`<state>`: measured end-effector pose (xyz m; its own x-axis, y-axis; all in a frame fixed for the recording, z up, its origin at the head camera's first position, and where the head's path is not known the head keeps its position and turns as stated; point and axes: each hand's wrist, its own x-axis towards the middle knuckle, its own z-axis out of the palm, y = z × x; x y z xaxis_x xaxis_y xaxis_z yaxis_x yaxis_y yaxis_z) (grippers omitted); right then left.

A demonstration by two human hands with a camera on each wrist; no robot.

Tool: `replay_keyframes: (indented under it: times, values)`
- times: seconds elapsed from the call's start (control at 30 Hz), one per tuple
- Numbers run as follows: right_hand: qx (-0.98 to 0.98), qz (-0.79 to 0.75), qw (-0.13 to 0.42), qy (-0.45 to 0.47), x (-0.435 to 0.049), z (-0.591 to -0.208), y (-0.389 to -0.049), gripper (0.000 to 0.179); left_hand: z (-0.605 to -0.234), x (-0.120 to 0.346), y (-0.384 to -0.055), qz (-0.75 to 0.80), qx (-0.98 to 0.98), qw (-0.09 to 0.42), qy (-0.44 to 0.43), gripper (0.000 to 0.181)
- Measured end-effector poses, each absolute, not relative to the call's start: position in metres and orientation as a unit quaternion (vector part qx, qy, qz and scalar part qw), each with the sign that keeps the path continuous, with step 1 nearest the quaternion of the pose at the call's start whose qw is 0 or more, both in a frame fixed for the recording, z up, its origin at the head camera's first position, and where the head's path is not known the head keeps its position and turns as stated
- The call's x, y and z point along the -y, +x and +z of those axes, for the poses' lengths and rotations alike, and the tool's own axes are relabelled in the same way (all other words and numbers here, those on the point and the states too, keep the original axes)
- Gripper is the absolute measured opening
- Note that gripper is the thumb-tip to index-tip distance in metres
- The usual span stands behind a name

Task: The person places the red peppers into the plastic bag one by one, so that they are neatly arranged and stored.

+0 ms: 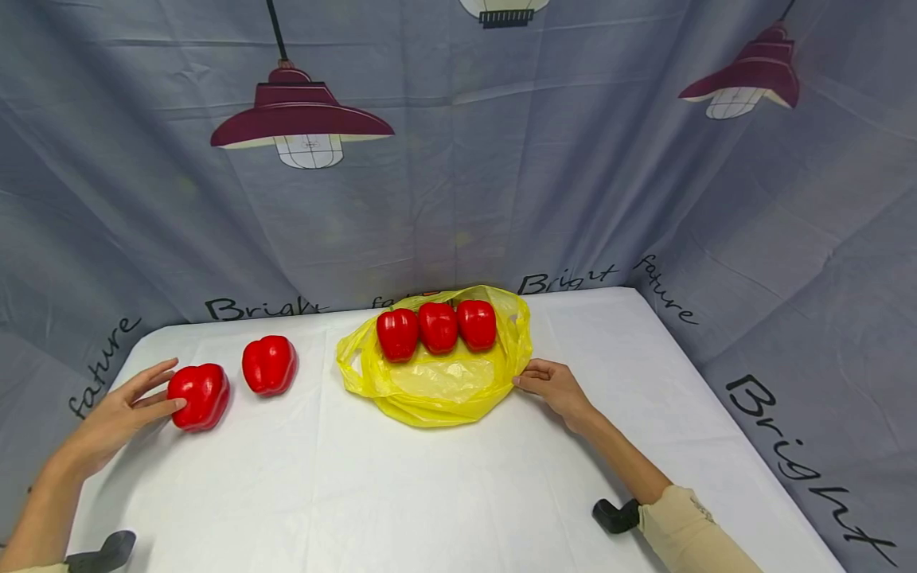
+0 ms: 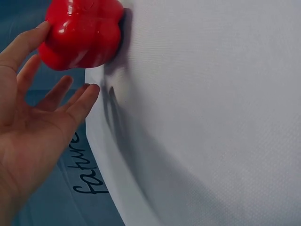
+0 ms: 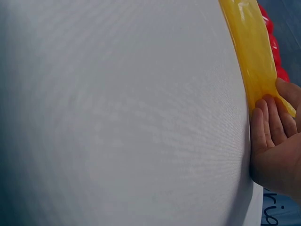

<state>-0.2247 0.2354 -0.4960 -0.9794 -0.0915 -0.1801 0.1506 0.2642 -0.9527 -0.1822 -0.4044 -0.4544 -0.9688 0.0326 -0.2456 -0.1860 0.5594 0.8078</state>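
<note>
At the left of the table, my left hand (image 1: 118, 418) reaches a red bell pepper (image 1: 199, 396) with its fingers spread. In the left wrist view one digit meets the side of this pepper (image 2: 84, 35), while the other fingers stand apart from it. A second bell pepper (image 1: 269, 365) lies just to the right. The yellow plastic bag (image 1: 437, 386) is spread with its mouth up, and three red bell peppers (image 1: 438, 328) sit in a row toward its back. My right hand (image 1: 557, 388) pinches the bag's right rim, thumb inside and fingers against the outer side (image 3: 256, 61).
A white cloth covers the table (image 1: 344, 493). Behind and beside it hangs a grey-blue curtain (image 1: 444, 199) printed with lamps and lettering. Dark wrist mounts (image 1: 616, 516) show at both forearms.
</note>
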Motion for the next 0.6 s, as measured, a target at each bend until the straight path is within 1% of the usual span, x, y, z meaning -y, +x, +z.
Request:
replay_keyframes:
  times: [0.13, 0.23, 0.4, 0.6]
  values:
    - [-0.789, -0.606, 0.098, 0.022, -0.2349, -0.4961, -0.2239, 0.031, -0.4543, 0.4046, -0.1817, 0.467, -0.872, 0.135, -0.052, 0.087]
    - [-0.789, -0.606, 0.098, 0.022, -0.2353, -0.4963, -0.2233, 0.031, -0.4556, 0.4054, -0.1814, 0.465, -0.873, 0.139, -0.050, 0.086]
    - [-0.785, -0.611, 0.101, 0.022, -0.2356, -0.4967, -0.2233, 0.030, -0.4598, 0.4060, -0.1814, 0.469, -0.872, 0.130, -0.042, 0.084]
    - [-0.779, -0.619, 0.102, 0.013, -0.2357, -0.4956, -0.2235, 0.032, -0.4629, 0.4026, -0.1825, 0.483, -0.868, 0.108, -0.052, 0.080]
